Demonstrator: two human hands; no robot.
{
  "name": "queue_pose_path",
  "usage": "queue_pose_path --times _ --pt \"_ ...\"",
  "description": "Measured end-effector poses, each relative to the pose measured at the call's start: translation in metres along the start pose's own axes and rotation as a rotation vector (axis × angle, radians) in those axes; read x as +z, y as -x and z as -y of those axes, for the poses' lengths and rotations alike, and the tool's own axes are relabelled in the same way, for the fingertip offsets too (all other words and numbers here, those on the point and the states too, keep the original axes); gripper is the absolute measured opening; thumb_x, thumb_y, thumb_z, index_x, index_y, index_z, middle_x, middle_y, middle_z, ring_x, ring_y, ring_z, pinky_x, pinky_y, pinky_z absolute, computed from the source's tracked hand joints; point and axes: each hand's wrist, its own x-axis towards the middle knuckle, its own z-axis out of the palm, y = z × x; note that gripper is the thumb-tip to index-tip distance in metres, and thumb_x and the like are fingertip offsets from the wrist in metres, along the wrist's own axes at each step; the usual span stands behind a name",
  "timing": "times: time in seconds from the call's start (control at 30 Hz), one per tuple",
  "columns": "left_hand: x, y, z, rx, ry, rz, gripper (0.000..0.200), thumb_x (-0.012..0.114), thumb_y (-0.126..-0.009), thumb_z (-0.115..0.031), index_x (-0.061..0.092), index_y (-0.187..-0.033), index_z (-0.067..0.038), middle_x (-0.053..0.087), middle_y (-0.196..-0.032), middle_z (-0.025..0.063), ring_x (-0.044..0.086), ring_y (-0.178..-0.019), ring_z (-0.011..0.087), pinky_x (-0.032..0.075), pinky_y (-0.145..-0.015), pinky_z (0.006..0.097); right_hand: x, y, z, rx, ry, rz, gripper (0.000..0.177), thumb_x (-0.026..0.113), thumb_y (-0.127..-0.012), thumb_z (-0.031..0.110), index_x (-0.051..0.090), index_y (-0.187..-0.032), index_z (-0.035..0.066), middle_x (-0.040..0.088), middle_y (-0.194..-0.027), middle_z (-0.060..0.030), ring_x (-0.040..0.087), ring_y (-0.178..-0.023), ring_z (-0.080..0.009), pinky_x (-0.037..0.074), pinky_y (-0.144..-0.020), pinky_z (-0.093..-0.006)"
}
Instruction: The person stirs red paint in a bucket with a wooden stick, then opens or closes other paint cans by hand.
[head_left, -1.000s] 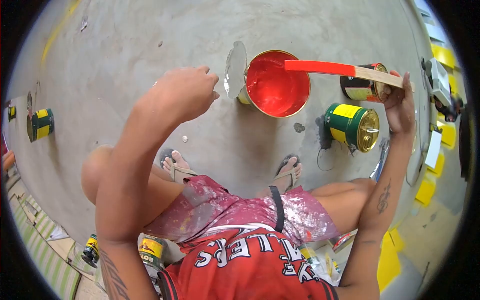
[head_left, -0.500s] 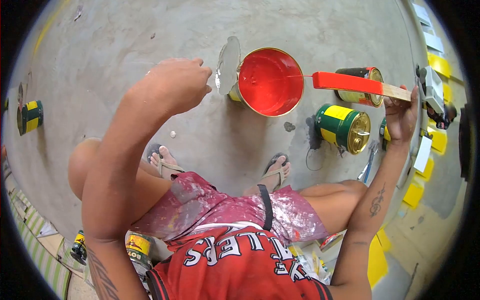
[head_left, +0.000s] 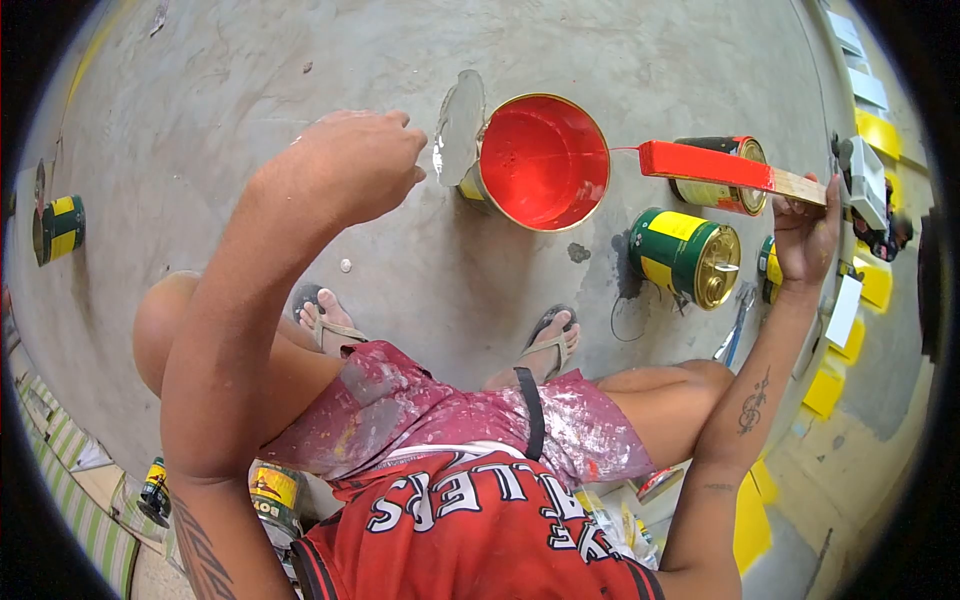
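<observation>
My right hand (head_left: pixel 806 240) grips the bare end of a flat wooden stirring stick (head_left: pixel 705 164), whose other part is coated in wet red paint. A thin thread of paint runs from its tip toward the open paint can (head_left: pixel 470 186), which holds red paint (head_left: pixel 530 165). The can's bent-back metal lid (head_left: pixel 460 130) stands up at its left rim. My left hand (head_left: pixel 365 165) hovers just left of the lid, apart from it, with fingers curled inward. Whatever those fingers may hold is hidden.
A green and yellow can (head_left: pixel 665 250) and another paint-smeared can (head_left: pixel 715 195) stand on the concrete floor at right. One more can (head_left: pixel 62 230) is at far left. Yellow painted pieces (head_left: pixel 825 388) line the right side. My sandalled feet (head_left: pixel 550 345) are near the can.
The stick in my right hand has shifted slightly right, farther from the can's rim. The paint thread still trails from its tip. My left hand has barely moved.
</observation>
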Motion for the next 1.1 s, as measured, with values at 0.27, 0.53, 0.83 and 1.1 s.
queue_pose_path --times 0.27,0.53,0.83,1.1 --pt "-0.003 0.002 -0.003 -0.012 -0.006 0.023 0.031 0.06 -0.102 -0.025 0.069 -0.12 -0.001 0.068 -0.118 0.0163 0.065 -0.112 0.0345 0.051 -0.098 0.046 0.002 0.001 0.001 -0.007 0.007 0.041 0.041 0.061 -0.106 0.039 0.071 -0.108 0.0 0.07 -0.087 -0.0064 0.059 -0.073 -0.0148 0.049 -0.069 -0.0325" --pt "0.0 0.002 -0.003 0.018 -0.018 -0.03 0.032 0.059 -0.102 -0.026 0.068 -0.121 -0.001 0.068 -0.118 0.0159 0.064 -0.113 0.0344 0.051 -0.098 0.0459 0.043 -0.003 -0.041 -0.111 0.372 -0.053 0.046 0.063 -0.104 0.044 0.072 -0.106 -0.001 0.07 -0.091 -0.0071 0.065 -0.076 -0.0138 0.055 -0.071 -0.028" --pt "-0.012 0.003 -0.01 0.036 -0.034 0.02 0.032 0.061 -0.102 -0.027 0.069 -0.12 -0.002 0.067 -0.119 0.0158 0.063 -0.113 0.0362 0.052 -0.095 0.0467 0.117 0.01 -0.093 -0.215 0.754 0.282 0.038 0.064 -0.104 0.035 0.072 -0.124 0.002 0.072 -0.113 -0.0113 0.073 -0.094 -0.0184 0.059 -0.077 -0.0291" --pt "-0.004 0.004 -0.007 0.117 -0.069 0.001 0.032 0.062 -0.099 -0.028 0.071 -0.106 0.001 0.069 -0.111 0.0225 0.066 -0.104 0.0415 0.053 -0.09 0.0509 0.112 0.031 -0.023 -0.277 1.092 0.1 0.028 0.069 -0.102 0.021 0.069 -0.119 -0.002 0.072 -0.091 -0.0064 0.068 -0.08 -0.0121 0.054 -0.069 -0.0257"
